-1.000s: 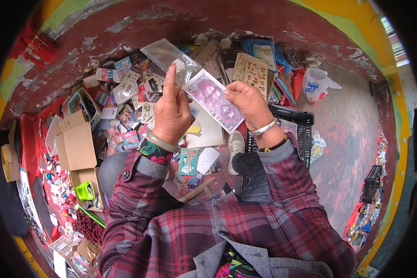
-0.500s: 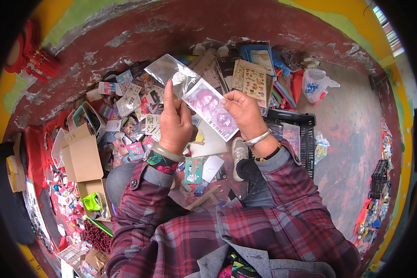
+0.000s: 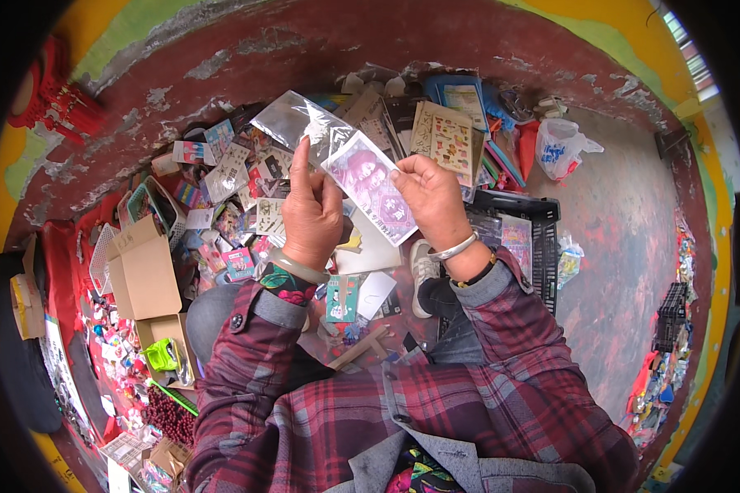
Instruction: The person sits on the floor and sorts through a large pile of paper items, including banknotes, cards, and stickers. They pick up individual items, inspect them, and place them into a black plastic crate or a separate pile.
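A purple-and-white printed card [image 3: 370, 189], with a picture of people on it, is tilted in front of me. My right hand [image 3: 430, 200] pinches its right edge between thumb and fingers. A clear plastic bag [image 3: 284, 115] spreads out beyond the card's upper left corner, with a whitish patch showing in it. My left hand [image 3: 311, 209] is at the bag's lower side, its index finger stretched up against the plastic and the other fingers curled. Its exact grip is hidden behind the fingers. Under my hands lies a white sheet [image 3: 370, 251].
Printed packets and stationery [image 3: 228, 174] are heaped against the wall. An open cardboard box [image 3: 146, 283] lies left, near white baskets [image 3: 105, 259]. A black crate [image 3: 544, 246] stands right of my shoe [image 3: 424, 275]. Beyond it lies a white plastic bag [image 3: 561, 148].
The card and clear bag have shifted slightly up and left with my hands. My right hand keeps its pinch on the card, and my left index finger stays stretched up.
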### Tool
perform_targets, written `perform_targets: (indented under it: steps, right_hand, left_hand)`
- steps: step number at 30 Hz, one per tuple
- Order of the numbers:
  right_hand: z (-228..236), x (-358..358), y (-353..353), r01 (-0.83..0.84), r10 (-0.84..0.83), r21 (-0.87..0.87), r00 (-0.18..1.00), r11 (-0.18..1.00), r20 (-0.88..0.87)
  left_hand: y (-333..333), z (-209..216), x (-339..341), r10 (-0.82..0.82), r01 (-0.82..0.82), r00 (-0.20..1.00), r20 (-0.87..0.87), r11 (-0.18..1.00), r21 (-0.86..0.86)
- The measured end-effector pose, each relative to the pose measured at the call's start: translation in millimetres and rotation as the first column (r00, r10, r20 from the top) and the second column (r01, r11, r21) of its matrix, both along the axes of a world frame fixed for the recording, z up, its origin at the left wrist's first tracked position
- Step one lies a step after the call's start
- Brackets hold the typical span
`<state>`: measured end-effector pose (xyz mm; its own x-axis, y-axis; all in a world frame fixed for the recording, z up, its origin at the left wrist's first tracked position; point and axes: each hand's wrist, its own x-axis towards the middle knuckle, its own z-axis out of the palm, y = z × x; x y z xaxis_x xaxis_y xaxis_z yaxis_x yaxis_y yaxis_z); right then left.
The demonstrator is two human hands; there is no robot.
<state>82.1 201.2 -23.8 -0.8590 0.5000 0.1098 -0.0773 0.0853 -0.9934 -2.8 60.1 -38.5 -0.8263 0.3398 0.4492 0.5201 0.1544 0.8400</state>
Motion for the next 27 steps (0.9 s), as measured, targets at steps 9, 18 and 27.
perform_targets:
  steps: [9,18,27]
  right_hand:
    - [2,-1,9,-0.175,0.189,-0.525,0.982,0.833,-0.028]
    - [-1,-2,2,-0.139,0.13,-0.302,0.99,0.943,-0.051]
    - [-8,-4,-2,-0.015,0.01,-0.298,1.0,0.954,-0.019]
  left_hand:
    - [-3,3,-3,-0.225,0.169,0.95,0.217,0.954,0.249]
    - [-7,11,-4,-0.317,0.166,0.879,0.358,0.905,0.392]
    - [0,-6,-6,-0.342,0.306,0.928,0.145,0.925,0.225]
